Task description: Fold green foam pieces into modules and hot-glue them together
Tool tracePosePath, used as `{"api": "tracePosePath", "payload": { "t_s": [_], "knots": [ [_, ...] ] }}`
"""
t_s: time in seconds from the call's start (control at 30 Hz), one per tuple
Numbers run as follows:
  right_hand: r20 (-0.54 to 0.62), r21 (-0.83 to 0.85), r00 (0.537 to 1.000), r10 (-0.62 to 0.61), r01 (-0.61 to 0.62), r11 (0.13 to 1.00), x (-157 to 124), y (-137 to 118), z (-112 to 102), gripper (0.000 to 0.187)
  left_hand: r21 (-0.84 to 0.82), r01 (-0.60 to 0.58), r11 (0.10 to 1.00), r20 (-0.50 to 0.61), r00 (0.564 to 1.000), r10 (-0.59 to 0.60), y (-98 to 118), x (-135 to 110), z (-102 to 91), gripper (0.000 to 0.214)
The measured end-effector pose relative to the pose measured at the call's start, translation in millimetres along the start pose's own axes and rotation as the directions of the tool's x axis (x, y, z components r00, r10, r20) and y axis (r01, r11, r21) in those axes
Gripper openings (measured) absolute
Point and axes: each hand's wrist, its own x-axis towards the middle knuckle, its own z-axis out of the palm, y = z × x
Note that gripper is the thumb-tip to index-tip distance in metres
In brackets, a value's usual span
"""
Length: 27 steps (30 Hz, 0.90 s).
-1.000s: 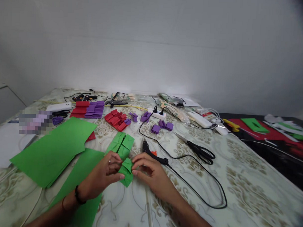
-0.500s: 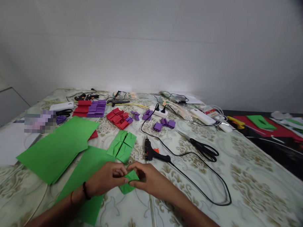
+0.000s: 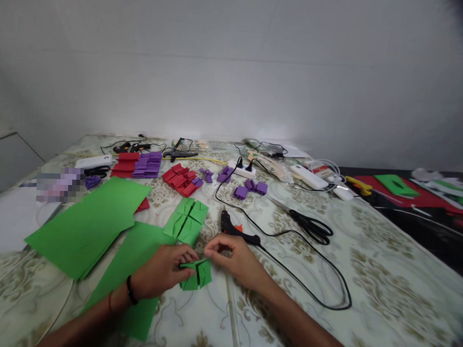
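My left hand (image 3: pixel 163 270) is closed on a small folded green paper piece (image 3: pixel 196 275) that rests on the table in front of me. My right hand (image 3: pixel 232 257) hovers just above the piece's right side, thumb and forefinger pinched together near its top edge; what lies between them is too small to make out. Just behind the hands lies a set of folded green pieces (image 3: pixel 187 221). A black glue gun (image 3: pixel 233 232) lies right beside my right hand, its cord looping off to the right.
Green paper sheets (image 3: pixel 89 224) lie at the left. Black scissors (image 3: pixel 309 226), red folded pieces (image 3: pixel 180 179), purple folded pieces (image 3: pixel 146 165), a white power strip (image 3: pixel 241 170) and cables fill the back of the patterned table (image 3: pixel 383 280). A dark table with scraps stands at the right.
The small green piece has been turned and set lower, with its fold now facing up. My right hand's fingers have lifted off it a little; my left hand still holds it.
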Motion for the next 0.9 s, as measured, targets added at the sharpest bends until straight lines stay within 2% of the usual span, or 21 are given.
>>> {"api": "tracePosePath", "payload": {
  "t_s": [0.13, 0.3, 0.4, 0.53, 0.6, 0.7, 0.9],
  "knots": [
    [-0.018, 0.019, 1.000, -0.015, 0.016, 1.000, -0.5, -2.7, -0.1, 0.020, -0.096, 0.013, 0.995, 0.012, 1.000, -0.012, 0.7, 0.5, -3.3, 0.030],
    [-0.031, 0.042, 0.999, -0.020, 0.021, 0.999, -3.3, -5.5, -2.4, 0.023, -0.270, -0.007, 0.963, -0.045, 0.999, -0.006, 1.1, 1.0, -6.9, 0.031],
    [-0.041, -0.006, 0.998, -0.050, 0.050, 0.999, -5.7, -6.1, -3.7, 0.030, -0.285, -0.016, 0.958, -0.050, 0.999, 0.002, 1.8, 0.1, -8.0, 0.037],
    [-0.012, -0.074, 0.995, -0.100, 0.099, 0.992, -7.7, -7.0, -4.1, 0.038, -0.191, -0.061, 0.980, -0.016, 0.998, 0.060, 3.3, -1.6, -8.7, 0.022],
    [-0.014, -0.076, 0.992, -0.123, 0.121, 0.990, -7.5, -6.7, -3.7, 0.034, -0.094, -0.115, 0.989, 0.009, 0.993, 0.116, 4.8, -1.9, -9.3, 0.017],
    [-0.037, -0.055, 0.991, -0.130, 0.128, 0.990, -6.7, -4.8, -2.9, 0.026, 0.038, -0.183, 0.982, 0.040, 0.983, 0.181, 7.7, -2.6, -9.5, 0.022],
    [-0.080, -0.024, 0.991, -0.111, 0.109, 0.994, -7.6, -3.0, -3.4, 0.016, 0.130, -0.206, 0.970, 0.031, 0.979, 0.204, 9.7, -4.1, -6.0, 0.017]
  ]
}}
